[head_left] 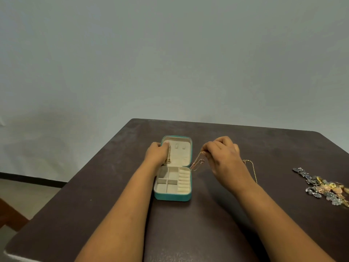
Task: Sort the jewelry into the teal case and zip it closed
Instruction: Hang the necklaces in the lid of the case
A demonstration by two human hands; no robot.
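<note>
Teal case open flat on dark table, centre of view, lid half away from the person, tray half nearer. Cream lining inside; tray split into several square compartments on the left and a row of ring rolls on the right, all looking bare. Lid panel with small hooks or slots near the top, detail too small to read. Left hand at the lid's left edge, fingers curled over the rim and onto the lining, gripping the lid. Thin gold chain hanging down the lid's left side just beside those fingers; whether pinched by them or only hooked, cannot tell. Right hand just right of the lid, above the table, fingers bunched together and pinching a second fine gold necklace, which droops in a loop toward the case's right edge near the hinge line. Another gold chain lying on the table behind the right wrist, partly hidden by it. Heap of jewelry well apart at the far right of the table, dark bluish clustered pieces mixed with gold and pink ones, running out of view at the edge. Plain pale wall behind the table; strip of floor at lower left.
</note>
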